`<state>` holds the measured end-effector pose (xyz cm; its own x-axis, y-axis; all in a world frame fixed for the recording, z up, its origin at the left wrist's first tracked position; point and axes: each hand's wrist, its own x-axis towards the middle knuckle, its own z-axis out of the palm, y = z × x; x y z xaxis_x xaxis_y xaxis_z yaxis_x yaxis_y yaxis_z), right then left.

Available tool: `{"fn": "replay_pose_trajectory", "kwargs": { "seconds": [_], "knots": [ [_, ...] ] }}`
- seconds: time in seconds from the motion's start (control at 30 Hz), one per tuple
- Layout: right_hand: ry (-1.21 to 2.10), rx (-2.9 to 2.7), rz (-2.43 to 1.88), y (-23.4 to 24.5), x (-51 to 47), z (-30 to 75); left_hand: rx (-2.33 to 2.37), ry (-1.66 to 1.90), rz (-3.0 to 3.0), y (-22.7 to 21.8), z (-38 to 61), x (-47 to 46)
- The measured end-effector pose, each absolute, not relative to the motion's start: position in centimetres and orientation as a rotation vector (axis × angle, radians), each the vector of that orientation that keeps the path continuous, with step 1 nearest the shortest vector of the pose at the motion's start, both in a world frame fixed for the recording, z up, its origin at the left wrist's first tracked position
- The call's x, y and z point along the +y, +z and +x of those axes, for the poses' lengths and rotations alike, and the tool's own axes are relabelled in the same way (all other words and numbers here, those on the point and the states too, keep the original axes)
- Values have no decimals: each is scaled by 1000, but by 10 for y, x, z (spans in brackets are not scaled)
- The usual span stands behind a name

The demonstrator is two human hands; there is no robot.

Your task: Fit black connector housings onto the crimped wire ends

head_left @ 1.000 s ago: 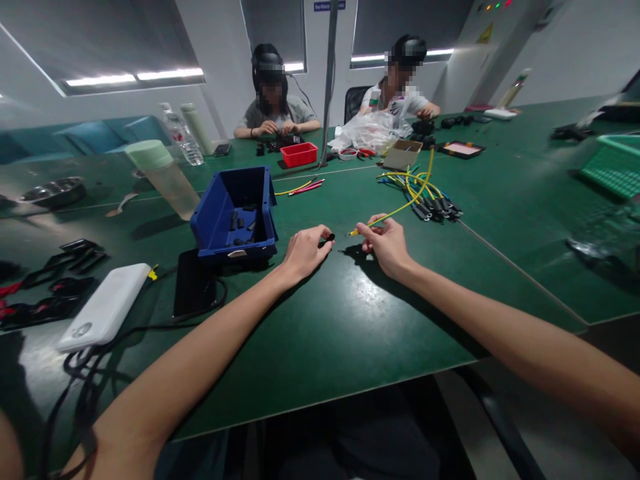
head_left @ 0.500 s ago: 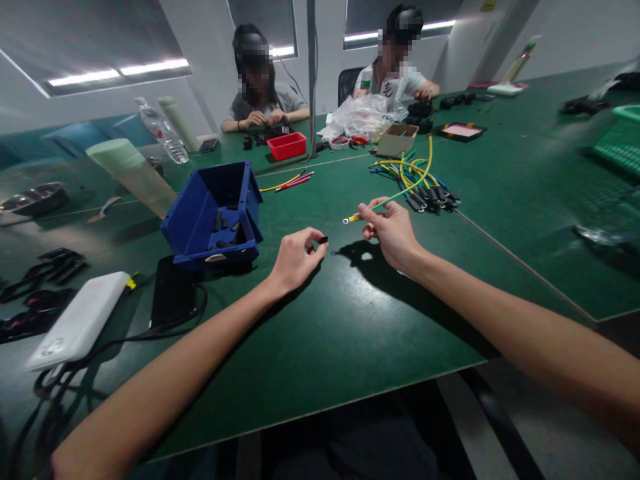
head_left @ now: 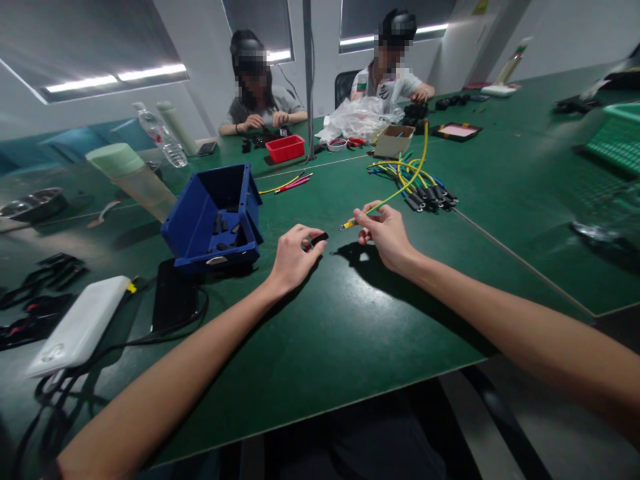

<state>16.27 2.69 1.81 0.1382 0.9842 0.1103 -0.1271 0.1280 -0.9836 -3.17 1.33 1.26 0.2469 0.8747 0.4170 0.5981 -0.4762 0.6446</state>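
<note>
Between the thumb and fingers of my left hand (head_left: 299,255) is a short black sleeve (head_left: 319,239), its end pointing right. My right hand (head_left: 386,235) pinches a yellow-green wire (head_left: 395,197) close to its metal ring terminal (head_left: 343,227), which points left at the sleeve. A small gap parts the terminal from the sleeve. The wire's far end curves up over a bundle of wires (head_left: 429,195) with black sleeves and ring terminals. Left of my left hand, a blue bin (head_left: 220,257) holds several loose black sleeves (head_left: 224,225).
A black phone (head_left: 173,297) and a white power bank (head_left: 83,327) with cables lie at the left. Behind are a red tray (head_left: 285,149), a small box (head_left: 393,142) and loose wires (head_left: 293,183). Two people sit across the table, and a green basket (head_left: 615,137) stands right.
The wire's terminal has come slightly lower and left, nearer the black sleeve. More of the sleeve now shows between my left fingers. The view has shifted slightly.
</note>
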Motion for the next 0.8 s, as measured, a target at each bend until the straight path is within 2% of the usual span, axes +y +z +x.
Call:
{"fn": "replay_pose_trajectory", "kwargs": {
  "seconds": [0.43, 0.8],
  "knots": [
    [994, -1089, -1109, -2, 27, 156, 1348, 1163, 2123, 8, -34, 18],
    [1103, -1056, -1078, 2, 26, 160, 1254, 1220, 2137, 1, -34, 23]
  ]
}}
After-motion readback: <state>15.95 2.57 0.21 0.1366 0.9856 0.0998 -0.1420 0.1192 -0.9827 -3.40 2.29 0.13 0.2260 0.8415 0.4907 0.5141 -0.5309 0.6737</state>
